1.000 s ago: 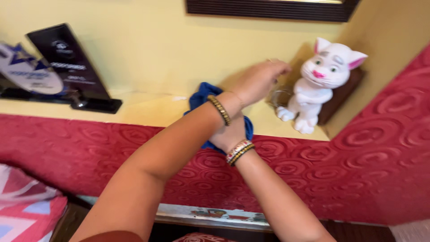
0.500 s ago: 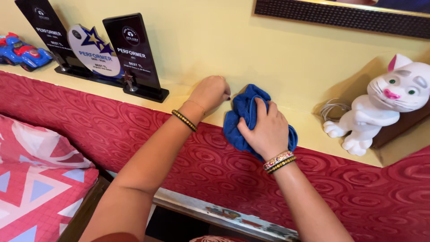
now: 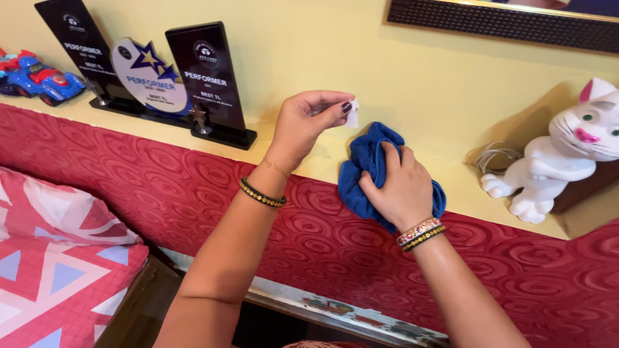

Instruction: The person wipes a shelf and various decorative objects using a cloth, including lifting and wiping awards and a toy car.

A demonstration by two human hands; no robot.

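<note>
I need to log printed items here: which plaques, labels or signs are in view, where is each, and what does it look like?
Black plaque: far left of shelf, slanted slab, white print.
Round plaque: between the black ones, white disc, blue stars.
Black plaque: right of those, upright slab on black base, white print.

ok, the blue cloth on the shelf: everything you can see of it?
The blue cloth is a deep blue, soft, fuzzy fabric, like microfibre, bunched into a crumpled wad. It lies on the yellow shelf at the front edge, with folds hanging slightly over the red patterned panel below. The right hand presses down on it, fingers spread over the top, covering its middle. The left hand is beside it and apart from it.
</note>
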